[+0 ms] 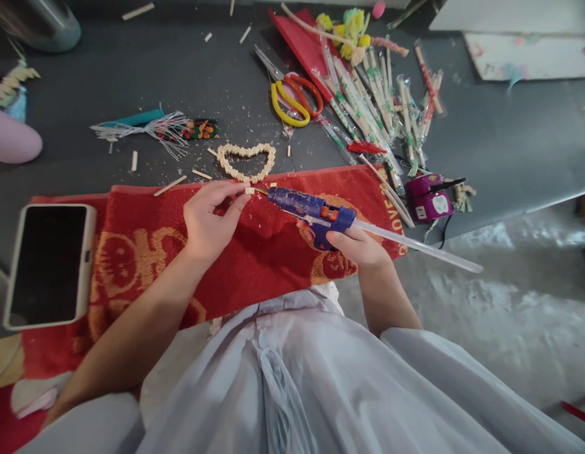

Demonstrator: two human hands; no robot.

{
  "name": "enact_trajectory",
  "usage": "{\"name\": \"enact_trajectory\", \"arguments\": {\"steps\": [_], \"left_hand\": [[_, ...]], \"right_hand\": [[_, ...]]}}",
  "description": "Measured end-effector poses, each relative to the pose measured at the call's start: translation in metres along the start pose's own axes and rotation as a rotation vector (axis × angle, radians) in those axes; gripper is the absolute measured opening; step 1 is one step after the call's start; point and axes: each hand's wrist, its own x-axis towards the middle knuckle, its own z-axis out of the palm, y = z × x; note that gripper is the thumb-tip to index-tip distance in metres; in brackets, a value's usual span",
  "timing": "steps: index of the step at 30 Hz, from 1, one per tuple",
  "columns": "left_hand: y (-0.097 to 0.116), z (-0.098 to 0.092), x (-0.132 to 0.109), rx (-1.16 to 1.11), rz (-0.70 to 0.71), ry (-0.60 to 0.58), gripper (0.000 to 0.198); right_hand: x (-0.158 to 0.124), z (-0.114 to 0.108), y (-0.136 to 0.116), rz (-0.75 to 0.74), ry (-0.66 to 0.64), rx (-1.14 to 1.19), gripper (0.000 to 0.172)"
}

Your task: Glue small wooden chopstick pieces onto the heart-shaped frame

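Observation:
My right hand is wrapped round the grip of a blue hot glue gun, its nozzle pointing left. A long clear glue stick sticks out of the gun's back end. Between the thumb and fingers of my left hand is a small pale wooden piece, right at the nozzle tip; whether they touch I cannot tell. Just beyond my left fingertips a heart-shaped ring of small pale pieces lies at the edge of the red towel.
Scissors with yellow and red handles lie farther back. Wrapped sticks are piled at the back right, near a purple device. A tablet-like device rests at left. Stick offcuts and white strands lie behind the towel.

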Motion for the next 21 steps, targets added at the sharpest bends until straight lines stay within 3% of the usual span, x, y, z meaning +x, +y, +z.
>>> {"name": "enact_trajectory", "arguments": {"steps": [21], "left_hand": [[0.0003,-0.0016,-0.0006,0.008,0.017,-0.018,0.011]], "right_hand": [[-0.001,-0.0001,0.0035,0.014,-0.039,0.023,0.055]]}}
